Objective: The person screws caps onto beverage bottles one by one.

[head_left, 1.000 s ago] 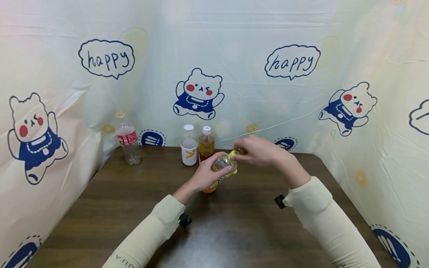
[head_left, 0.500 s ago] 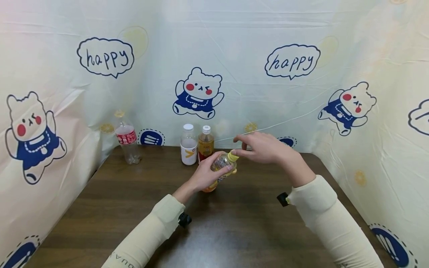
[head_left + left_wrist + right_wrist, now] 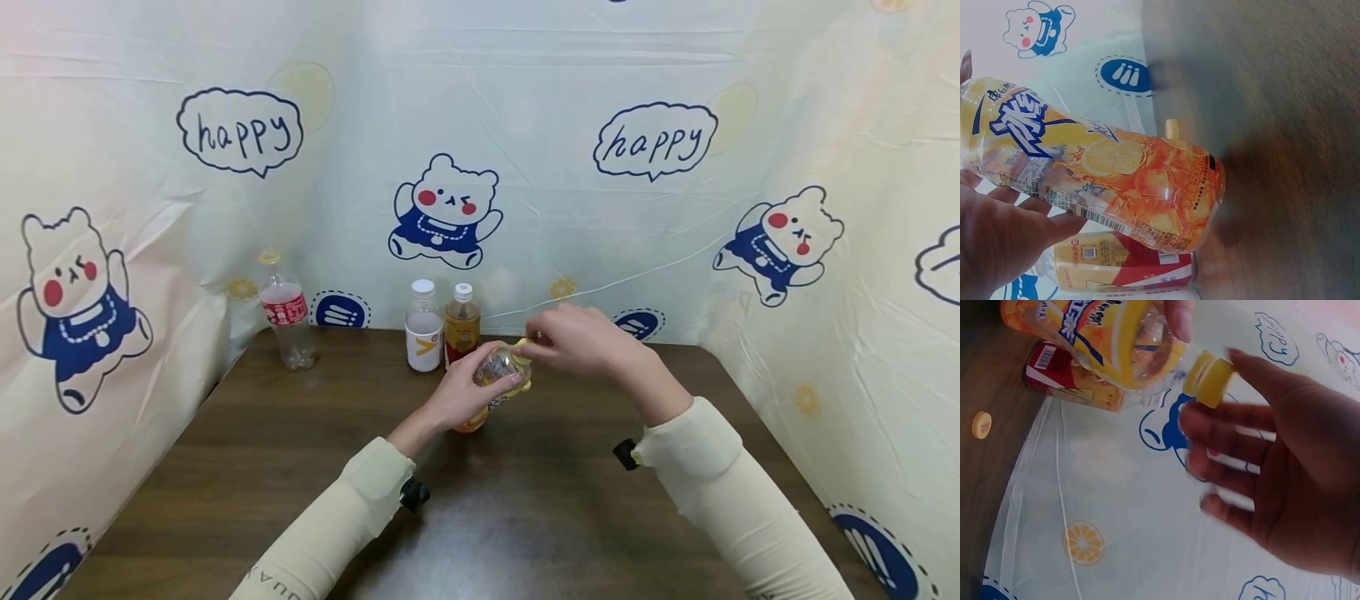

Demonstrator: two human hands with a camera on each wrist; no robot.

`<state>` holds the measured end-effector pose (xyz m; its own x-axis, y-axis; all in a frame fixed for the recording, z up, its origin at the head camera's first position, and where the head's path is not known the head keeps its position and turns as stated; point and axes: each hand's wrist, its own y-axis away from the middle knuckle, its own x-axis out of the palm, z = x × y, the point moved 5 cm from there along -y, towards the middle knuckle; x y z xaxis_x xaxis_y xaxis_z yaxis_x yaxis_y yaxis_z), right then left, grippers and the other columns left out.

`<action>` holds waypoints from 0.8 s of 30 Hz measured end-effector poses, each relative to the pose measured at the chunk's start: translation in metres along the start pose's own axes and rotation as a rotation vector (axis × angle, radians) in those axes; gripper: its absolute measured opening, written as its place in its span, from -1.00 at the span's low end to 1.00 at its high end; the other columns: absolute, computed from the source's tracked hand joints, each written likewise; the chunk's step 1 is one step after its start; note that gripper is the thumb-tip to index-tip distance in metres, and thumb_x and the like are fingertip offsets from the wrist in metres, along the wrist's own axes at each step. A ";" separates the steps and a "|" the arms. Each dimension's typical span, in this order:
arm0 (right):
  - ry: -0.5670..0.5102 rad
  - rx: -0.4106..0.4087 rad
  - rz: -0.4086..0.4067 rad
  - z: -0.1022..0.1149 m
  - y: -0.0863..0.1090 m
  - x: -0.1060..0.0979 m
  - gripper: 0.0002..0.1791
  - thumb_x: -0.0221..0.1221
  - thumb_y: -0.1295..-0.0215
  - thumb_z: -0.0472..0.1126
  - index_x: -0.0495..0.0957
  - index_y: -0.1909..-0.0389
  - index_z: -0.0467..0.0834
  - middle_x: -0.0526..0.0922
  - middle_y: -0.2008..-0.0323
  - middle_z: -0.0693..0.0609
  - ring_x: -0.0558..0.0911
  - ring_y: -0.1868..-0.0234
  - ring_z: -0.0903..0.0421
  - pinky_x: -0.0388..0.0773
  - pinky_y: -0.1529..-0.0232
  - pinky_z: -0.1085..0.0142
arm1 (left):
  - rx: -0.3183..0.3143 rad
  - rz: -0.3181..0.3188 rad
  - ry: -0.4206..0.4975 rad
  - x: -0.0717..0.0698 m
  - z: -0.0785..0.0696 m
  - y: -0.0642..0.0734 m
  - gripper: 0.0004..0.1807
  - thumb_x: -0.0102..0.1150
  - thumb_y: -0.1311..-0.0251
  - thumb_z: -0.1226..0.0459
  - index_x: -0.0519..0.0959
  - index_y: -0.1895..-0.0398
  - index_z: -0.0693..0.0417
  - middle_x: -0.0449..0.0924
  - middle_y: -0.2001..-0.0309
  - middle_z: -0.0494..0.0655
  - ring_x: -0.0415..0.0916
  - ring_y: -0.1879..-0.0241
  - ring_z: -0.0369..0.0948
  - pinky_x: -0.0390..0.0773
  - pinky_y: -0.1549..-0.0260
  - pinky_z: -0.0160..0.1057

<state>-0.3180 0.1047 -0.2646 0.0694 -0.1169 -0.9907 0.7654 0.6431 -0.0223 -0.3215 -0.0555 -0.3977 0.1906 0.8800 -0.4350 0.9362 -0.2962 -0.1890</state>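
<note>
My left hand [image 3: 463,385] grips the upper part of a clear iced-tea bottle [image 3: 1129,165] with an orange and yellow lemon label. The bottle leans to the right, its base at the tabletop. At its mouth, the thumb and index finger of my right hand [image 3: 581,340] pinch a yellow bottle cap [image 3: 1210,378]; the other fingers are loosely bent in the right wrist view. A second yellow cap [image 3: 982,425] lies loose on the table beside the bottle. My right fingers mostly hide the pinched cap in the head view.
Behind the held bottle stand a brown drink bottle [image 3: 462,321] with a white cap and a clear bottle [image 3: 423,333] with a white label. A clear bottle with a red label [image 3: 285,312] stands at the table's far left. Printed curtains surround the brown table [image 3: 525,517].
Half a second ago my right hand's fingers were spread, away from the cap; now they have closed on it again. My left hand and the bottle have hardly moved.
</note>
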 end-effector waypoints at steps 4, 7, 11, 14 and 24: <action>0.068 0.087 -0.026 -0.005 0.001 -0.002 -0.38 -0.09 -0.54 0.33 0.57 0.57 0.03 0.38 0.68 0.11 0.43 0.55 0.11 0.32 0.53 0.23 | -0.003 -0.002 -0.006 0.000 0.000 0.000 -0.42 0.30 -0.27 -0.18 0.43 -0.33 -0.44 0.59 -0.13 -0.22 0.56 -0.03 -0.12 0.62 -0.03 0.05; 0.049 0.077 -0.028 -0.007 0.003 -0.004 -0.44 -0.11 -0.56 0.32 0.67 0.30 0.02 0.52 0.55 0.12 0.52 0.43 0.12 0.45 0.42 0.21 | -0.005 -0.002 -0.006 0.001 0.001 -0.001 -0.41 0.30 -0.26 -0.20 0.43 -0.33 -0.44 0.59 -0.12 -0.22 0.55 -0.04 -0.12 0.62 -0.03 0.05; -0.028 -0.018 -0.004 -0.005 0.006 -0.008 -0.56 0.15 -0.48 0.18 0.60 -0.17 0.00 0.68 0.21 0.09 0.60 0.29 0.13 0.60 0.25 0.19 | -0.004 0.000 0.003 0.000 0.002 -0.001 -0.41 0.29 -0.25 -0.22 0.43 -0.33 -0.45 0.59 -0.12 -0.22 0.55 -0.03 -0.12 0.62 -0.02 0.05; -0.071 -0.082 0.030 -0.002 0.008 -0.008 -0.47 0.33 -0.37 0.03 0.52 -0.31 0.02 0.65 0.02 0.07 0.61 0.26 0.13 0.63 0.19 0.21 | 0.004 0.001 0.006 0.000 0.003 -0.001 -0.41 0.28 -0.25 -0.23 0.42 -0.33 -0.45 0.58 -0.11 -0.22 0.55 -0.03 -0.12 0.63 0.00 0.04; -0.063 -0.122 -0.003 0.003 0.004 -0.005 -0.73 0.36 -0.36 -0.05 0.66 -0.02 0.03 0.67 0.29 0.16 0.58 0.34 0.16 0.58 0.30 0.25 | 0.002 0.001 0.013 0.000 0.001 -0.001 -0.42 0.29 -0.26 -0.22 0.43 -0.32 -0.47 0.59 -0.10 -0.22 0.56 -0.01 -0.12 0.63 0.03 0.00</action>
<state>-0.3135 0.1057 -0.2596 0.1101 -0.1636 -0.9804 0.6825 0.7295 -0.0451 -0.3225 -0.0554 -0.3981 0.1952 0.8844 -0.4240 0.9354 -0.2978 -0.1905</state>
